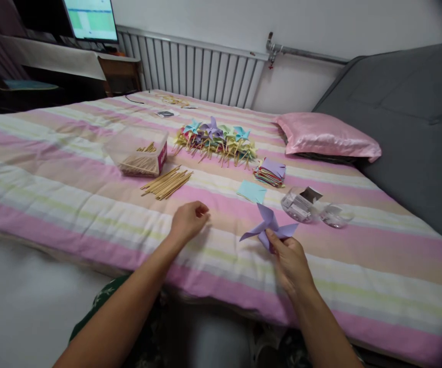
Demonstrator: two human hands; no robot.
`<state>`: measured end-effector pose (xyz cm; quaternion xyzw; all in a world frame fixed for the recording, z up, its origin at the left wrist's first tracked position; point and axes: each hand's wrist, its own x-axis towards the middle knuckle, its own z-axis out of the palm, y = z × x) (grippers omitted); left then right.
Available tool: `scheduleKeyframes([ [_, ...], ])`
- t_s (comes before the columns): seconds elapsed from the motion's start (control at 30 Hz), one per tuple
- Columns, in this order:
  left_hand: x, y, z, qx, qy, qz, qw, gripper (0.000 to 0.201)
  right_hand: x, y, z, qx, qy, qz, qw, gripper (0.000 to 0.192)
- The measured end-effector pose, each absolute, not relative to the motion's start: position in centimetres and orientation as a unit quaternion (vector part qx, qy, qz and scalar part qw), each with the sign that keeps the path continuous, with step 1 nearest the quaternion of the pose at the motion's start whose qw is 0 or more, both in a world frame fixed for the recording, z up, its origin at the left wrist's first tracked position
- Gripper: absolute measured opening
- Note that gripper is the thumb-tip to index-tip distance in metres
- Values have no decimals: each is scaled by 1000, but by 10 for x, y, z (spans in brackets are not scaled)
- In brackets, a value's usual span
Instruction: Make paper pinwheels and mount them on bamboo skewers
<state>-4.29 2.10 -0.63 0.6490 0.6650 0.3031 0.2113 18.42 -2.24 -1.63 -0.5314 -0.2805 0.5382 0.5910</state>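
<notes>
A purple paper pinwheel (269, 224) is pinched at its middle between the thumb and fingers of my right hand (292, 258), just above the bed. Its blades are folded and spread out; the middle is partly under my thumb. My left hand (190, 220) hovers to the left, fingers loosely curled and a little apart, with nothing visible in them. Beyond it lies a loose bundle of thin wooden sticks (167, 183). Light blue paper squares (251, 191) lie behind the pinwheel, beside a stack of coloured paper (270, 173).
A clear plastic box (138, 151) holds more sticks. Several finished pinwheels (215, 138) lie heaped behind. Right of the paper are a clear plastic container (299, 205) and a smaller clear piece (334, 215). A pink pillow (326, 135) rests near the grey headboard (400, 112).
</notes>
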Motion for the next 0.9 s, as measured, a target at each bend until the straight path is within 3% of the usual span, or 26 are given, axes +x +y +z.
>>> scheduleKeyframes([
  [0.1,-73,40,-1,614,752,238,35,24,183,-23,-16,-528,-277,545,590,33],
  [0.2,-94,55,-4,599,769,221,-16,28,182,-24,-15,-525,-273,549,591,36],
  [0.9,-118,86,-30,572,793,195,-81,34,180,-24,-15,-520,-280,564,578,32],
])
